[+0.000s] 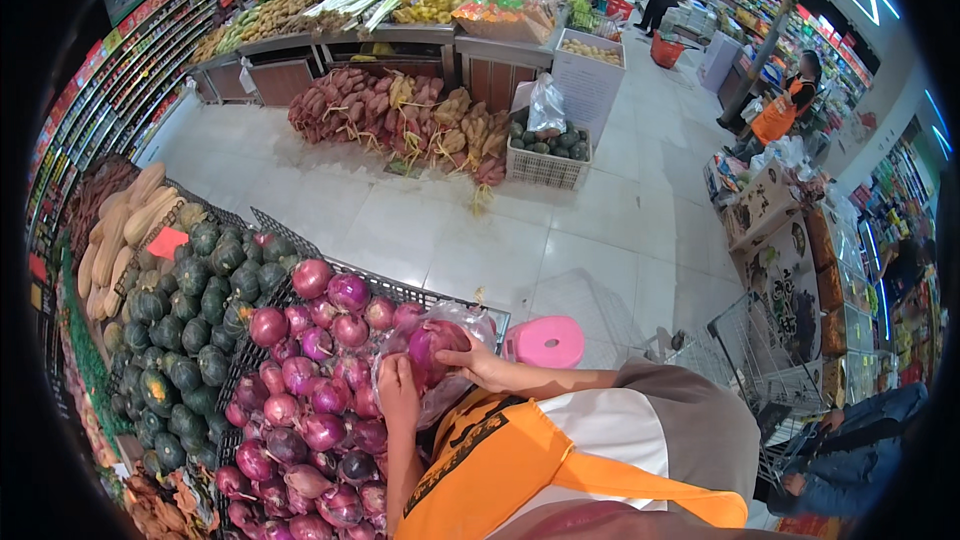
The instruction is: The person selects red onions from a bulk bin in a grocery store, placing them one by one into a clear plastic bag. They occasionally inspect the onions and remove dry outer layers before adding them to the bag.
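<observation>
My right hand (469, 356) holds a large red onion (431, 345), which sits in the mouth of a clear plastic bag (480, 322). Beside it, at the onion's lower left, my left hand (397, 384) has its fingers closed on the bag's film. Both hands are over the near edge of a black plastic crate display heaped with red onions (326, 431). The bag's lower part is partly hidden by my forearm and the orange apron (480, 465).
Left of the onions lie green squashes (184, 330) and tan butternut squashes (120, 240). A pink stool (547, 341) stands on the tiled floor beside the display. Bagged sweet potatoes (360, 109) lie across the aisle. At right are a wire shopping cart (765, 367) and a person in jeans (862, 435).
</observation>
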Available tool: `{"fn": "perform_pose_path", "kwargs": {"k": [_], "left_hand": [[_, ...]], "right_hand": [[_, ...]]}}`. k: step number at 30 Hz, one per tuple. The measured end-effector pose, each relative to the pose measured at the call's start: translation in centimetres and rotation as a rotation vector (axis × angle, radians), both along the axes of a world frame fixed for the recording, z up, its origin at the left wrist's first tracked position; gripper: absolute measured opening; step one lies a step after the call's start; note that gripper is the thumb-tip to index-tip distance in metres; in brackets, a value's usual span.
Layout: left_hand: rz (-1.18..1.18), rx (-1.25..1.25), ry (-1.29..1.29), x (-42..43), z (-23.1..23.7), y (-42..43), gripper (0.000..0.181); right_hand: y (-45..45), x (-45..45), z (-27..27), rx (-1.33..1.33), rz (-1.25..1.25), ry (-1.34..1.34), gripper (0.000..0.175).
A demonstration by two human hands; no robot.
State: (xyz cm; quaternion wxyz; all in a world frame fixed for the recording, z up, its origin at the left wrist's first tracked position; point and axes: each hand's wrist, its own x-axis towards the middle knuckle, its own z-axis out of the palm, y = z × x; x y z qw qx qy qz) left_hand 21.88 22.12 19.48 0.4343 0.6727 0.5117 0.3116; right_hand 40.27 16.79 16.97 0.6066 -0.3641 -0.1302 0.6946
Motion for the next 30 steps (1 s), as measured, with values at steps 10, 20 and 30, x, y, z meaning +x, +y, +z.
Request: {"fn": "perform_pose_path", "kwargs": {"k": [10,20,30], "left_hand": [[-0.034,0.263,0.113,1.8,3.2,-2.9,0.015],[0.164,0.294,0.115,0.0,0.8,-2.5,0.007],[0.066,0.164,0.207,-2.4,-1.9,-1.9,0.027]], "right_hand": [[-0.6,-0.2,1.3,-0.101,0.001,0.053,0.083],[-1.8,0.4,2.7,-0.026,0.127,0.027,0.074],[-1.0,1.2,3.0,0.078,0.206,0.329,0.070]]}}
